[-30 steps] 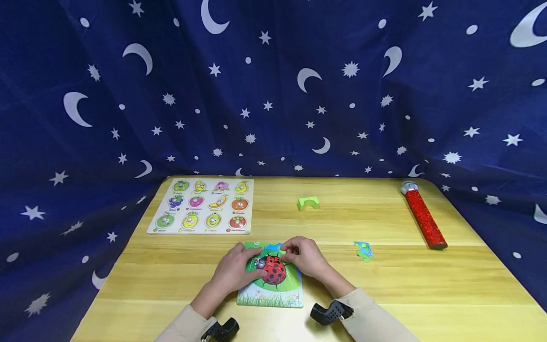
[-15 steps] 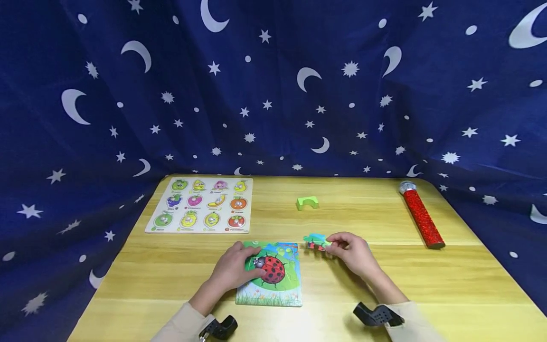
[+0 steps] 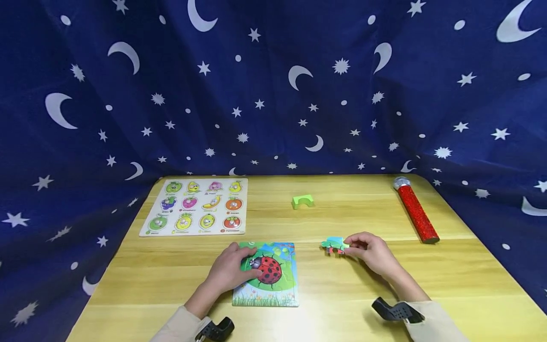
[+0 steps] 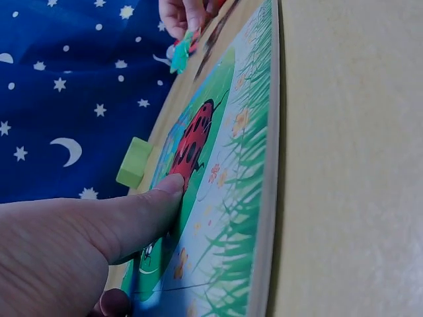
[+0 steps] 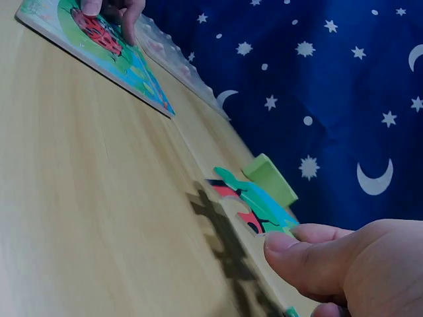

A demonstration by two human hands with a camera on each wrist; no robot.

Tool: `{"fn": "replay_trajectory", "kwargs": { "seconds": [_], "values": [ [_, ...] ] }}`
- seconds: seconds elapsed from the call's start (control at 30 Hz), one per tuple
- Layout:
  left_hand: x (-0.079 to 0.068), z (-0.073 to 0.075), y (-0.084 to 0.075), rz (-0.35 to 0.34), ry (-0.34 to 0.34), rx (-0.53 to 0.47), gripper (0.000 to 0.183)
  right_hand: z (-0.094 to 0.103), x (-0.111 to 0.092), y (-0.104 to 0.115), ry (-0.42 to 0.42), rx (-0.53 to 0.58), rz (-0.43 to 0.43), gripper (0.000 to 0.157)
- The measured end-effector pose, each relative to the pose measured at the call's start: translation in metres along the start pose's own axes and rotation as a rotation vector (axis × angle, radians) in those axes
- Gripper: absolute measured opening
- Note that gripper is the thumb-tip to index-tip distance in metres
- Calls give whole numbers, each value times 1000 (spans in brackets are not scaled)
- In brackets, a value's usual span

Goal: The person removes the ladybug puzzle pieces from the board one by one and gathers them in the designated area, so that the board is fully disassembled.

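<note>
My left hand [image 3: 230, 268] rests on the left side of a ladybug jigsaw puzzle [image 3: 278, 299], its thumb lying on the printed red ladybug. To the right of the board, my right hand [image 3: 373, 254] pinches a puzzle piece [image 3: 335, 243] by one end between thumb and fingers. That piece is green, blue and red, with a curved notch. In the right wrist view, the held puzzle piece [image 5: 268, 210] is raised off the table and casts a shadow below it. A small green bit [image 5: 291, 312] peeks out under the right hand there, mostly hidden.
A fruit peg board [image 3: 194, 206] lies at the back left of the wooden table [image 3: 179, 289]. Behind the puzzle stands a green arch block [image 3: 302, 201]. A red glittery microphone [image 3: 416, 211] lies toward the right edge. A starry blue curtain [image 3: 265, 156] hangs behind.
My right hand has moved from above the puzzle board to its right, carrying the puzzle piece off the board. The left hand has stayed on the board. The head view has shifted slightly.
</note>
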State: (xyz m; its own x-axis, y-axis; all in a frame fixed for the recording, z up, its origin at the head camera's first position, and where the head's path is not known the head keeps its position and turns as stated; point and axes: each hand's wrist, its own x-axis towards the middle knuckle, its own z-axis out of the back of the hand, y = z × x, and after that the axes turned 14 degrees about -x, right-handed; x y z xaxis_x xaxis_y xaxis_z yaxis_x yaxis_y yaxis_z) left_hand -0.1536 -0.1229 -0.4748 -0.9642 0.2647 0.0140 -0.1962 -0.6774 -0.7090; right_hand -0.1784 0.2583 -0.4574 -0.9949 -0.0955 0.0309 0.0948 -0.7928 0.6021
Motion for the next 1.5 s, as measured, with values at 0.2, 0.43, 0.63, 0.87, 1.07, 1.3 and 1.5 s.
{"fn": "replay_trajectory", "kwargs": {
  "seconds": [0.2, 0.43, 0.63, 0.87, 1.07, 1.3, 1.5],
  "values": [
    [-1, -1, 0, -7, 7, -19, 63, -7, 8, 6, 13, -53, 1, 17],
    [-3, 2, -4, 6, 2, -26, 63, -10, 11, 5, -23, -194, 48, 16],
    [-2, 2, -3, 0, 0, -32, 64, -9, 11, 6, -34, -250, 75, 15],
    [-6, 1, -3, 3, 6, -25, 64, -10, 12, 2, -41, -309, 95, 12],
    [-6, 1, -4, 1, -4, -19, 65, -9, 11, 4, -34, -323, 92, 13],
    [-7, 0, -3, -5, -5, -33, 65, -8, 9, 4, -21, -334, 94, 13],
    [-7, -1, -2, -7, 0, -18, 66, -7, 8, 4, -26, -357, 115, 12]
  ]
}}
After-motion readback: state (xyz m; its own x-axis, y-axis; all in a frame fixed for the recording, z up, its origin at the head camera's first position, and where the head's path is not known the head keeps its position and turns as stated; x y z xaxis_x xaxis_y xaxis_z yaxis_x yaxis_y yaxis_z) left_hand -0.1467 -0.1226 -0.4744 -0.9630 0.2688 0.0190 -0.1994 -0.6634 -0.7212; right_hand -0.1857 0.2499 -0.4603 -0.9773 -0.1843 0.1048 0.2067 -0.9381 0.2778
